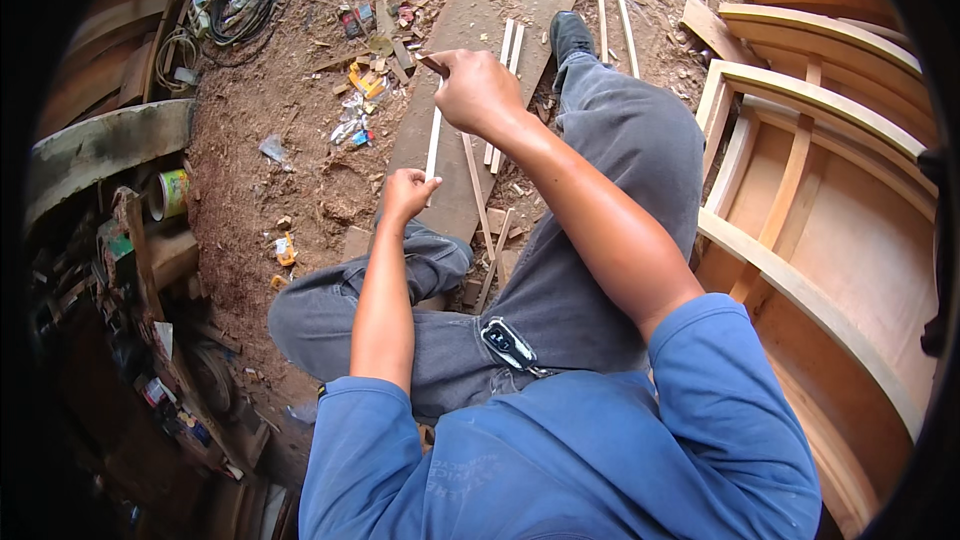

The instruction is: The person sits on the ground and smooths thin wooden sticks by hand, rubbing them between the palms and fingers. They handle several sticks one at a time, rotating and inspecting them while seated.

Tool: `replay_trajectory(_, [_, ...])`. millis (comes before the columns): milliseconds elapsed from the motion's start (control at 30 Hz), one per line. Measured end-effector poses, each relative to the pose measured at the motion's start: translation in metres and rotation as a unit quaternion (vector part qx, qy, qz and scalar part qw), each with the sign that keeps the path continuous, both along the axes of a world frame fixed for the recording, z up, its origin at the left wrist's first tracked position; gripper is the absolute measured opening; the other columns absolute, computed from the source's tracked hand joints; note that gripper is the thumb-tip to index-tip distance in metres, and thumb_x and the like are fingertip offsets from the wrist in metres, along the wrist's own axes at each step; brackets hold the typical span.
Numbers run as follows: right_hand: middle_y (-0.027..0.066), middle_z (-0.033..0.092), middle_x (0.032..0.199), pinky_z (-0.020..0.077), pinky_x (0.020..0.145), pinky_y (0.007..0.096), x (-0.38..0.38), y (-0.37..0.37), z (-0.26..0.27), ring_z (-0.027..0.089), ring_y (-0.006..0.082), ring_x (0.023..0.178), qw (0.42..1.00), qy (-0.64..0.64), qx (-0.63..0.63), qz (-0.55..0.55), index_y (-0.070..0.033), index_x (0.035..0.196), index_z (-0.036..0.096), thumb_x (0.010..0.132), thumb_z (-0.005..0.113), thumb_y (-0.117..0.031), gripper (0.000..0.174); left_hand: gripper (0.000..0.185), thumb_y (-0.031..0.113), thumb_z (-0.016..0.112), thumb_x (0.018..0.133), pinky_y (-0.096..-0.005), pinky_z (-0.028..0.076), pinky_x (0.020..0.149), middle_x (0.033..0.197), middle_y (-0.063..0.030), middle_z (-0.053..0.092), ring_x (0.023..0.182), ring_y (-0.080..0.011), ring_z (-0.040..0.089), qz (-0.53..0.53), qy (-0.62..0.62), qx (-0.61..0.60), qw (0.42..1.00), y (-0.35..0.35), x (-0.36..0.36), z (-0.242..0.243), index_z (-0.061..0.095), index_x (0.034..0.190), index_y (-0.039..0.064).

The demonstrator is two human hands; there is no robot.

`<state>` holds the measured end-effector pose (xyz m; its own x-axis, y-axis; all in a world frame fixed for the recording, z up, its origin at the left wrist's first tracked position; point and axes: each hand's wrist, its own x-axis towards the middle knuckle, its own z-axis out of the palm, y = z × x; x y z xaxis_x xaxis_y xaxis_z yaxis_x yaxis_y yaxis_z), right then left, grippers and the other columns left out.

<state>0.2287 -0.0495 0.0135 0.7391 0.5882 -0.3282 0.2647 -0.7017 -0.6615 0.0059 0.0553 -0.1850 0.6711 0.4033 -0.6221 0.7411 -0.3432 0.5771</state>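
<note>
A thin, pale wooden strip runs between my two hands above a long brown board on the ground. My left hand pinches its near end between thumb and fingers. At the far end, my right hand is closed on a small folded brown piece, perhaps sandpaper, which meets the strip; the fingers partly hide it. Just right of the strip, more pale strips lie on the board. Other thin strips rest near my legs, beside small wood blocks.
Curved wooden frames stand close on my right. Wood shavings, offcuts and wrappers litter the ground ahead. A coiled black cable lies at the upper left. A bucket and cluttered timber stand at left. My legs are bent around the board's near end.
</note>
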Motion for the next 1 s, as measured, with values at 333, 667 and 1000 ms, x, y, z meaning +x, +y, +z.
replay_trajectory(333, [0.0212, 0.073, 0.099, 0.0567, 0.087, 0.0452, -0.006, 0.0, -0.003, 0.072, 0.0365, 0.095, 1.0, -0.006, 0.002, 0.012, -0.024, 0.12, 0.073, 0.078, 0.059, -0.011, 0.046, 0.036, 0.041, 0.081, 0.079, -0.036, 0.054, 0.067, 0.072, -0.0106, 0.073, 0.067, -0.0213, 0.07, -0.082, 0.193, 0.014, 0.978, -0.008, -0.019, -0.009, 0.078, 0.085, 0.005])
replay_trajectory(667, [0.0225, 0.073, 0.096, 0.0561, 0.087, 0.0459, -0.007, 0.0, -0.008, 0.071, 0.0379, 0.093, 1.0, -0.011, 0.011, 0.006, -0.019, 0.119, 0.074, 0.078, 0.061, -0.01, 0.044, 0.036, 0.041, 0.074, 0.085, -0.0457, 0.054, 0.089, 0.105, -0.0142, 0.074, 0.101, -0.0337, 0.07, -0.053, 0.228, 0.084, 0.969, -0.032, -0.038, -0.033, 0.074, 0.105, 0.01])
replay_trajectory(1000, [0.0198, 0.073, 0.099, 0.0569, 0.084, 0.0456, -0.008, -0.018, -0.016, 0.071, 0.0371, 0.091, 1.0, 0.019, -0.023, 0.002, -0.018, 0.118, 0.074, 0.077, 0.058, -0.006, 0.046, 0.05, 0.027, 0.073, 0.084, -0.0469, 0.057, 0.086, 0.111, -0.0166, 0.067, 0.1, -0.0387, 0.07, 0.001, 0.287, 0.253, 0.924, -0.075, -0.011, -0.088, 0.047, 0.123, 0.009])
